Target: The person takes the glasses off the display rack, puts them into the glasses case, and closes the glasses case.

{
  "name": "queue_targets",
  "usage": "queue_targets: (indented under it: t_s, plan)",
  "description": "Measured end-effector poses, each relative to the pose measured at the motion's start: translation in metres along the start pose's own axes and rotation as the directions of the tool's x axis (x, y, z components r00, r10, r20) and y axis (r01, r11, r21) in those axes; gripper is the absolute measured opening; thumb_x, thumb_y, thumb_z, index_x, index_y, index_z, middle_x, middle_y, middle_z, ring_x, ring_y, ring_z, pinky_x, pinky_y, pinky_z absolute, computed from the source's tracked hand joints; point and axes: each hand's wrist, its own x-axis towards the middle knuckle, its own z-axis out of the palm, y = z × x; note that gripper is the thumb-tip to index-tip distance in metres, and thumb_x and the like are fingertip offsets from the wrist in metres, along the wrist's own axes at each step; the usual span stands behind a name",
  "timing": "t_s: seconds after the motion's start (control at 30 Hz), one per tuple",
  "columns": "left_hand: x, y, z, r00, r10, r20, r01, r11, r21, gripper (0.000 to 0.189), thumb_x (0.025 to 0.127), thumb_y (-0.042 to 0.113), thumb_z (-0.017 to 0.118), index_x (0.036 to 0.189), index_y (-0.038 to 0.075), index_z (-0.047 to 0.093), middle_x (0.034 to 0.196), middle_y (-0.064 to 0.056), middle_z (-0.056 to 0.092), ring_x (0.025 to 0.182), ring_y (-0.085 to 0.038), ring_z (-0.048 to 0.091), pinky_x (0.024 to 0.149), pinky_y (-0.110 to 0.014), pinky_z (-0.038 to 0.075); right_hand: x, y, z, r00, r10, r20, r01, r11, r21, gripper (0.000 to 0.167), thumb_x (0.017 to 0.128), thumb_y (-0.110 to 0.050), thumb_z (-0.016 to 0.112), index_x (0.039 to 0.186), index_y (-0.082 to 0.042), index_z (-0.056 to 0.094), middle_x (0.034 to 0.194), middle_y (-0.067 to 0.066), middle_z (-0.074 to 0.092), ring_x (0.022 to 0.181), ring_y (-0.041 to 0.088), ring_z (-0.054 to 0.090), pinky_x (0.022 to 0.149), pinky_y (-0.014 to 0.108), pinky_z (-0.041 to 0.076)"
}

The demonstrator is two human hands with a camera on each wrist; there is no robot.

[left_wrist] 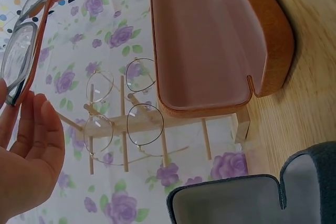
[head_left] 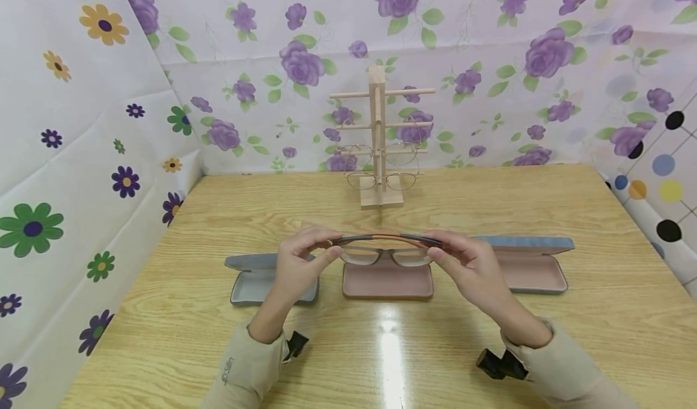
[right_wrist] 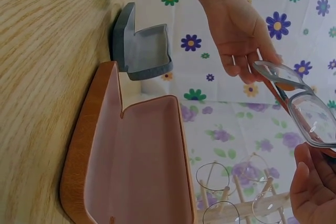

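A pair of eyeglasses [head_left: 385,252] with a dark frame and orange-and-black temples is held level between both hands. The temples lie across behind the lenses and look folded. My left hand [head_left: 299,258] pinches one end with thumb and fingers; my right hand [head_left: 471,267] pinches the other. Below and just behind the glasses sits an open brown glasses case [head_left: 388,283] with a pink lining. Its inside shows bare in the left wrist view, where the brown case [left_wrist: 202,40] looms large. In the right wrist view the lenses [right_wrist: 315,119] face the camera.
An open grey-blue case [head_left: 253,288] stands at the left, and a blue case [head_left: 536,273] with pink lining at the right, partly behind my right hand. A wooden display stand [head_left: 378,112] at the back carries thin-rimmed glasses [head_left: 362,182]. Flowered cloth walls [head_left: 234,52] enclose the table [head_left: 174,336].
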Motion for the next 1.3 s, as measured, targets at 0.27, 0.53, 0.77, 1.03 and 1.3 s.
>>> queue_targets:
  t_s: [0.27, 0.53, 0.77, 1.03, 1.3]
  plan:
    - [-0.002, 0.002, -0.001, 0.999, -0.044, 0.006, 0.044, 0.998, -0.044, 0.023, 0.080, 0.002, 0.068, 0.093, -0.017, 0.062, 0.091, 0.001, 0.066, 0.084, -0.012, 0.058, 0.074, -0.023, 0.051, -0.001, 0.002, 0.000, 0.998, 0.058, 0.030, -0.060, 0.997, 0.056, 0.025, 0.088, 0.002, 0.056, 0.112, 0.000, 0.063, 0.091, 0.006, 0.066, 0.080, 0.012, 0.061, 0.070, 0.023, 0.050]
    - [-0.008, 0.004, -0.006, 0.998, -0.063, -0.017, 0.063, 0.997, -0.049, 0.016, 0.078, -0.006, 0.066, 0.094, -0.008, 0.067, 0.092, -0.006, 0.066, 0.082, -0.012, 0.060, 0.069, -0.022, 0.051, -0.004, 0.005, 0.005, 0.991, 0.120, 0.061, -0.127, 0.986, 0.109, 0.023, 0.088, -0.002, 0.058, 0.110, 0.001, 0.063, 0.083, 0.008, 0.062, 0.064, 0.012, 0.054, 0.055, 0.025, 0.046]
    - [-0.015, 0.001, -0.012, 0.994, -0.102, -0.030, 0.101, 0.994, -0.030, 0.018, 0.078, -0.009, 0.065, 0.095, -0.010, 0.066, 0.093, -0.009, 0.066, 0.080, -0.012, 0.060, 0.067, -0.022, 0.051, -0.004, 0.009, 0.014, 0.992, 0.116, 0.051, -0.122, 0.982, 0.142, 0.020, 0.086, 0.000, 0.060, 0.106, 0.001, 0.064, 0.081, 0.013, 0.061, 0.063, 0.013, 0.054, 0.052, 0.026, 0.045]
    - [-0.023, -0.003, -0.019, 0.981, -0.181, -0.064, 0.180, 0.983, -0.031, 0.020, 0.078, -0.008, 0.065, 0.097, -0.015, 0.063, 0.094, 0.000, 0.066, 0.081, -0.011, 0.061, 0.068, -0.021, 0.052, -0.001, 0.014, 0.026, 0.986, 0.160, 0.049, -0.167, 0.968, 0.188, 0.021, 0.085, -0.002, 0.062, 0.106, 0.003, 0.064, 0.085, 0.013, 0.063, 0.072, 0.022, 0.059, 0.060, 0.025, 0.050]
    - [-0.028, -0.008, -0.027, 0.962, -0.258, -0.087, 0.258, 0.966, -0.016, 0.028, 0.079, 0.004, 0.069, 0.098, -0.016, 0.061, 0.093, -0.003, 0.066, 0.079, -0.013, 0.063, 0.068, -0.023, 0.052, 0.002, 0.022, 0.037, 0.974, 0.217, 0.066, -0.226, 0.952, 0.208, 0.025, 0.085, -0.007, 0.063, 0.107, 0.004, 0.062, 0.091, 0.014, 0.063, 0.081, 0.017, 0.061, 0.071, 0.027, 0.052]
